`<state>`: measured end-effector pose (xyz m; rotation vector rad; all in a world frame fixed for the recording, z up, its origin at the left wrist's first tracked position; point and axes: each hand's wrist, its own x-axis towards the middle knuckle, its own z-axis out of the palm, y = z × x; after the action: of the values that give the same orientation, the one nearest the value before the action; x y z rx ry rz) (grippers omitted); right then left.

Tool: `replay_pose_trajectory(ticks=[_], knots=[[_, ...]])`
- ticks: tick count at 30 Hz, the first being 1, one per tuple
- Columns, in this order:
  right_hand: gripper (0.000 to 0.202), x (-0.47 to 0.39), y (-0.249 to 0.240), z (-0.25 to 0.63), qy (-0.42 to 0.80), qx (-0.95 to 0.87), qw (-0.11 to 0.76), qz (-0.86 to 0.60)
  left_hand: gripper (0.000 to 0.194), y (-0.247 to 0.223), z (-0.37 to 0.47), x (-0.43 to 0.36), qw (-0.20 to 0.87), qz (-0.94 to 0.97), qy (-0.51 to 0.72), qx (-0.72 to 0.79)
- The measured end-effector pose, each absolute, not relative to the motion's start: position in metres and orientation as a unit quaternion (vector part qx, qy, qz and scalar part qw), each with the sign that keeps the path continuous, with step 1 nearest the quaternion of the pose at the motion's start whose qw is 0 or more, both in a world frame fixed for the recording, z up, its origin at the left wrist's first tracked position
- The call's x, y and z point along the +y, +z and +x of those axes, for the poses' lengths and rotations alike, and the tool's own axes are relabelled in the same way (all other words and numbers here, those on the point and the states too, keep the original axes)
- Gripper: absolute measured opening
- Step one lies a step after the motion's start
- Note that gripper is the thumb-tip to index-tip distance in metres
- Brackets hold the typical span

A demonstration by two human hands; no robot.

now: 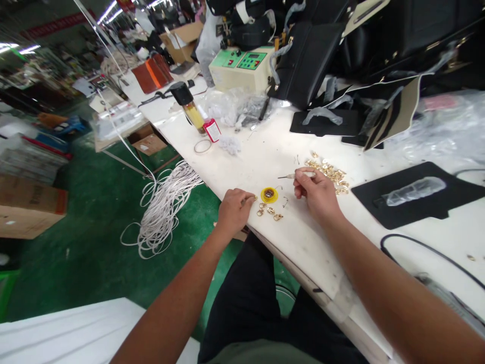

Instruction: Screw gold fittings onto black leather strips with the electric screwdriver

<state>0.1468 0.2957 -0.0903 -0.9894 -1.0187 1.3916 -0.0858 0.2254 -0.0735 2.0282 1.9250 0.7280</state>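
Note:
My left hand (235, 208) is at the table's near edge, its thumb and fingers pinched on a small gold piece (255, 198). My right hand (315, 191) grips a thin pointed tool (291, 176), its tip directed left above the table. Between the hands lies a round yellow dish (269, 194) with dark contents. Several gold clasps (271, 210) rest just in front of the dish. Behind my right hand is a pile of small gold hardware (331, 172).
The white table (250, 169) also bears a glue bottle (193, 112), a red-labelled container (211, 130), a control box (242, 66), black bag parts (413, 194) and a black cable (428, 246). White cord (162, 207) lies coiled on the green floor at left.

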Motion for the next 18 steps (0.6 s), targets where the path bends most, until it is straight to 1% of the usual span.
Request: replay_pose_trajectory(ticks=[2, 4, 6, 9, 12, 14, 16, 18], knots=[[0.032, 0.300, -0.091, 0.150, 0.591, -0.418, 0.556, -0.408, 0.023, -0.074, -0.090, 0.227, 0.113, 0.716, 0.199, 0.660], [0.032, 0.302, -0.090, 0.153, 0.593, -0.410, 0.566, -0.399, 0.022, -0.074, -0.092, 0.230, 0.103, 0.712, 0.176, 0.672], [0.031, 0.305, -0.086, 0.155, 0.592, -0.402, 0.579, -0.391, 0.018, -0.071, -0.089, 0.231, 0.093, 0.690, 0.183, 0.694], [0.030, 0.309, -0.075, 0.159, 0.586, -0.384, 0.605, -0.378, 0.021, -0.060, -0.074, 0.231, 0.066, 0.670, 0.240, 0.699], [0.030, 0.312, -0.057, 0.166, 0.583, -0.367, 0.633, -0.354, 0.016, -0.050, -0.040, 0.231, 0.090, 0.705, 0.279, 0.645], [0.030, 0.313, -0.042, 0.174, 0.572, -0.361, 0.655, -0.338, 0.016, -0.048, -0.008, 0.235, 0.133, 0.746, 0.256, 0.600], [0.029, 0.313, -0.027, 0.183, 0.552, -0.359, 0.679, -0.325, 0.022, -0.049, 0.027, 0.244, 0.154, 0.768, 0.213, 0.585], [0.028, 0.314, -0.015, 0.194, 0.534, -0.356, 0.699, -0.315, 0.031, -0.053, 0.059, 0.257, 0.150, 0.771, 0.174, 0.594]])
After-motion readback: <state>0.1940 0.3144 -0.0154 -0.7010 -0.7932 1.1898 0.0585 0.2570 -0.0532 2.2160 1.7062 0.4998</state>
